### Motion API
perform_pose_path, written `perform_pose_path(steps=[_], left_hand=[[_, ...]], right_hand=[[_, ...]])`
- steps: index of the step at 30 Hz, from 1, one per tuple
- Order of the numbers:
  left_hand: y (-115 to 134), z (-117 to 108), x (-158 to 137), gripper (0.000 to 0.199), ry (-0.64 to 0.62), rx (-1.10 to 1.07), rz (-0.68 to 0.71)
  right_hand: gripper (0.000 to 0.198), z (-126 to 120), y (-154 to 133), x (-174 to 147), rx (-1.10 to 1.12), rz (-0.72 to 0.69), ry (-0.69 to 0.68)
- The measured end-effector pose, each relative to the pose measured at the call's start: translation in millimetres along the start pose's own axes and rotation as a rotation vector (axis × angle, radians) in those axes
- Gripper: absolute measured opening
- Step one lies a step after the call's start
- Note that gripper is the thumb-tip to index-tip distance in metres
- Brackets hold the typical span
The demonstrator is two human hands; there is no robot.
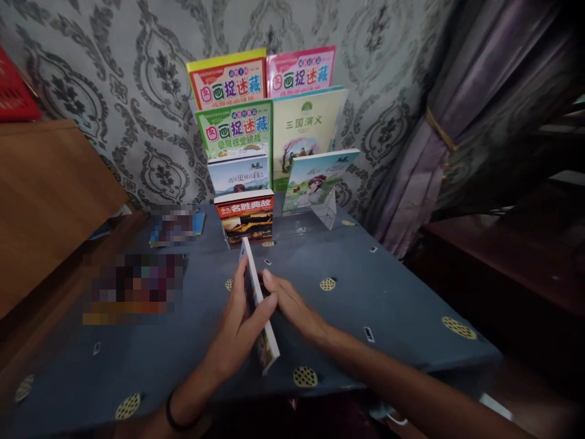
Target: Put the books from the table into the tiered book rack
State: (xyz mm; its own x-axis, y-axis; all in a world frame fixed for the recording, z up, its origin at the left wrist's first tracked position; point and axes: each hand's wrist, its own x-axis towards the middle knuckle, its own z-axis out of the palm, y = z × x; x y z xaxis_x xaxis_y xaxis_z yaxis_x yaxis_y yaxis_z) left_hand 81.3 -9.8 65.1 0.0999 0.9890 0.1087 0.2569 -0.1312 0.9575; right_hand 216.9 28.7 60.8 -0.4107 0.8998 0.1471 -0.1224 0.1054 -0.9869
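A book with white page edges stands on edge between my hands, seen nearly end-on, so its covers barely show. My left hand grips it, fingers along the left cover and thumb across the top edge. From the other side my right hand presses against the book, its fingertips partly hidden. Just beyond them, a red and black book leans at the front of a clear display rack. Behind it stand a pale blue book and, to the right, a green-blue book.
Higher on the rack are a green book, a cream book, a red-and-yellow book and a pink book. Two blurred-out items lie left on the blue tablecloth. A curtain hangs right.
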Motion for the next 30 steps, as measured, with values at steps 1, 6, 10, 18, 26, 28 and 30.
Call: perform_pose_path(steps=[1, 6, 10, 18, 26, 28, 30], left_hand=[[-0.7, 2.1, 0.4, 0.082, 0.004, -0.015, 0.003], [-4.3, 5.4, 1.1, 0.082, 0.013, -0.082, -0.007], [-6.0, -1.4, 1.1, 0.083, -0.009, -0.146, -0.04], [-22.5, -6.6, -5.6, 0.065, 0.043, -0.102, -0.081], [-85.2, 1.7, -2.7, 0.082, 0.13, -0.19, -0.072], [-96.0, -2.3, 1.8, 0.092, 0.192, -0.282, -0.142], [-100.6, -9.7, 5.5, 0.093, 0.245, -0.351, -0.222]], right_hand=[[0.058, -0.7, -4.1, -1.1, 0.029, 0.009, -0.02], [0.059, -4.3, -6.5, -1.6, 0.099, 0.045, -0.045], [0.059, -4.8, -0.3, -2.3, 0.093, 0.082, -0.011], [0.065, -4.1, -2.9, -4.8, 0.107, 0.125, 0.008], [0.055, -36.6, 16.5, 9.6, 0.139, 0.35, 0.115], [0.052, -40.9, 23.5, 12.3, 0.237, 0.308, 0.061], [0.052, -42.3, 30.7, 13.4, 0.353, 0.251, 0.019]])
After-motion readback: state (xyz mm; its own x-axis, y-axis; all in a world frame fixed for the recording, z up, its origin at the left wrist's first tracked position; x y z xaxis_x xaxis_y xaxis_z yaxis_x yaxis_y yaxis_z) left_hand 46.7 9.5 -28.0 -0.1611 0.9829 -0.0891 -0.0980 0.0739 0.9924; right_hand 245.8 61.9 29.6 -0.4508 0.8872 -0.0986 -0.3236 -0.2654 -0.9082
